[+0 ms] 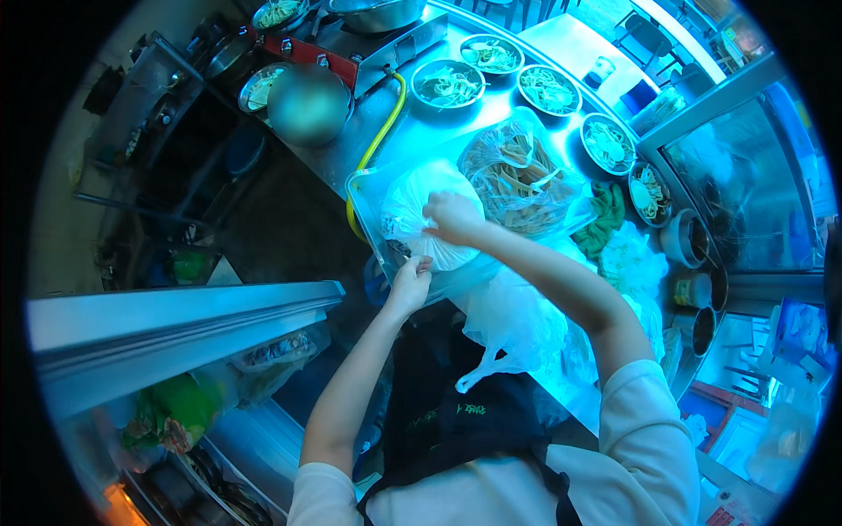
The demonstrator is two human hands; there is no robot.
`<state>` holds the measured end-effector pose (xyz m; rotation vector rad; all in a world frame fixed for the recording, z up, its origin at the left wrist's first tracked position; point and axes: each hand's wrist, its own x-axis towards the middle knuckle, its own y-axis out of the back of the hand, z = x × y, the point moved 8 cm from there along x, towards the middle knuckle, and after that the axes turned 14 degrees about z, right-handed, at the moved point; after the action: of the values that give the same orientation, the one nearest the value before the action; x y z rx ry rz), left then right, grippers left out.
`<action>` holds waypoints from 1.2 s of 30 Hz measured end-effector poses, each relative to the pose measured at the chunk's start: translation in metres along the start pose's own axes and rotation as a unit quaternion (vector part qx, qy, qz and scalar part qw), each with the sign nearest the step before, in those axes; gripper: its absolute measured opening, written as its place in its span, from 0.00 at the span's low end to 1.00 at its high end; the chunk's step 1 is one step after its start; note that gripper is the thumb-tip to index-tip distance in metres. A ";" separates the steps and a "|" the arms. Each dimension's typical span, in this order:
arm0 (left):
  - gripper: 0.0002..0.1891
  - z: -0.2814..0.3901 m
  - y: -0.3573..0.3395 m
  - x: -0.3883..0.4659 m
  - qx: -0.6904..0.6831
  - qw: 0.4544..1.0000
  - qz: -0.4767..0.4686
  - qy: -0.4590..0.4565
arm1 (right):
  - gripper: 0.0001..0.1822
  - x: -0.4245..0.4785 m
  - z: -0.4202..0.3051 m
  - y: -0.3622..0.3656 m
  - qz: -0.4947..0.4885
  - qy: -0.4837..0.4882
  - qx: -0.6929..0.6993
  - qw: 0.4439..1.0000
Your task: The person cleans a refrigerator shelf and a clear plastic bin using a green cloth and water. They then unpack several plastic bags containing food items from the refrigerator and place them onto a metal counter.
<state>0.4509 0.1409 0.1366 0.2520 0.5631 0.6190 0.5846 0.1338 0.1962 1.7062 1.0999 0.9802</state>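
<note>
A full white plastic bag (pixel 431 187) sits in a clear plastic bin (pixel 368 187) at the counter's edge. My right hand (pixel 455 217) is curled over the bag's gathered top, its fingertips partly hidden. At the bag's near left side, my left hand (pixel 412 279) pinches the plastic near a dark printed patch. Beside it in the bin, a clear plastic bag (pixel 520 181) holds brown strips of food, its handles lying loosely on top. Crumpled white plastic bags (pixel 516 322) lie on the counter under my right forearm, one handle drooping over the edge.
Metal bowls of shredded food (pixel 449 84) line the counter's far side. A gas stove (pixel 368 59) with a yellow hose (pixel 383 131) stands at the upper left. A green cloth (pixel 602 220) lies right of the bin. At lower left, a white door or panel (pixel 191 322) juts out above bagged goods.
</note>
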 end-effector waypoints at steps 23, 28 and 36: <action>0.09 0.111 0.019 0.080 0.243 0.891 -0.037 -0.381 | 0.08 -0.026 0.009 0.030 0.258 -0.138 0.193 0.937; 0.22 0.104 0.005 0.075 0.328 0.848 -0.058 -0.412 | 0.08 -0.025 -0.009 0.089 0.363 -0.162 0.301 0.867; 0.08 0.079 -0.006 0.096 0.234 0.911 -0.073 -0.333 | 0.11 -0.042 0.008 0.005 0.108 -0.255 0.066 0.959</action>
<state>0.5628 0.1901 0.1590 0.8313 0.0537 0.2120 0.5803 0.0912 0.1913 2.0675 0.6591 0.5457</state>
